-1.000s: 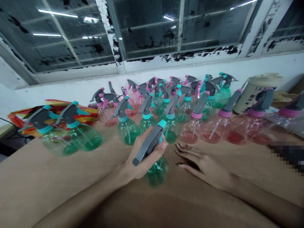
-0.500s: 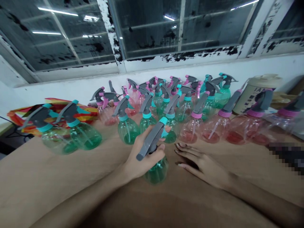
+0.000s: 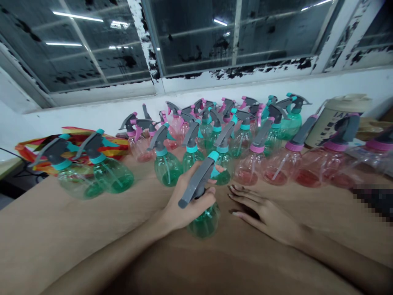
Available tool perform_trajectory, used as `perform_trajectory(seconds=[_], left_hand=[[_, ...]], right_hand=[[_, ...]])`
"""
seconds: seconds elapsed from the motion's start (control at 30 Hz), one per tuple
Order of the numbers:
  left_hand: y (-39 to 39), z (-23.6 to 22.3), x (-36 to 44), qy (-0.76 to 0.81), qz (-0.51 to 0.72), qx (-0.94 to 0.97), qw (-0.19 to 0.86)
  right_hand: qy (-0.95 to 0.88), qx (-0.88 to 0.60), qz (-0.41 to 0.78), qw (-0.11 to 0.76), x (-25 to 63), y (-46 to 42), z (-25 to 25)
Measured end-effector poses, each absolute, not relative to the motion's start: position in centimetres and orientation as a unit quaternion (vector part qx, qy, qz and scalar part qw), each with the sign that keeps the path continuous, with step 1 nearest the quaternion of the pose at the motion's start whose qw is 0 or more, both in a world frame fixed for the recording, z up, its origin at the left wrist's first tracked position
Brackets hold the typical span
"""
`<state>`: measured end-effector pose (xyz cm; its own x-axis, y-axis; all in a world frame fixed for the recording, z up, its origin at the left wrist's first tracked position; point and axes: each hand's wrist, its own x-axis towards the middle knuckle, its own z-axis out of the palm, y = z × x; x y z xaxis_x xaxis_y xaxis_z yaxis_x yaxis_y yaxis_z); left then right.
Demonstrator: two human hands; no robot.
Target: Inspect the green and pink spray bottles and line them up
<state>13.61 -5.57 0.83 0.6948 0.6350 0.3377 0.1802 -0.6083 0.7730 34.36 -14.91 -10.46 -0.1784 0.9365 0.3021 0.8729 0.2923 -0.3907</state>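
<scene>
Gripping green spray bottle in left hand, inside table's left edge; resting right hand, fingers slack. Likely testing trigger; next: squeeze.

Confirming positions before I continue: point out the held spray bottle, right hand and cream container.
Held spray bottle (image 3: 203, 225): head view, on its green lower body.
Right hand (image 3: 266, 209): head view, on the back of the hand.
Cream container (image 3: 330, 119): head view, on its lettered side.

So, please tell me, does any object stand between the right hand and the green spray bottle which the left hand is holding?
Nothing visible does: only table shows between the right hand and the green spray bottle in the left hand. The other bottles stand outside that gap.
</scene>
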Motion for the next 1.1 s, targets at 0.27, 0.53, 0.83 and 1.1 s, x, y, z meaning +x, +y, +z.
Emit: perform_trajectory(seconds=[0.27, 0.53, 0.83, 1.1], left_hand=[[-5.59, 0.82, 13.43, 0.222, 0.3, 0.859, 0.351], [-5.45, 1.08, 13.47, 0.227, 0.307, 0.858, 0.343], [-5.83, 0.52, 13.78, 0.247, 0.35, 0.835, 0.344], [-5.75, 0.51, 13.72, 0.243, 0.356, 0.834, 0.345]], right_hand=[[-0.767, -0.59, 0.068, 0.244, 34.44, -14.9, -10.52], [-0.765, -0.59, 0.068, 0.248, 34.44, -14.99, -10.41], [-0.766, -0.587, 0.067, 0.252, 34.53, -14.93, -10.62], [-0.764, -0.594, 0.067, 0.242, 34.42, -14.98, -10.46]])
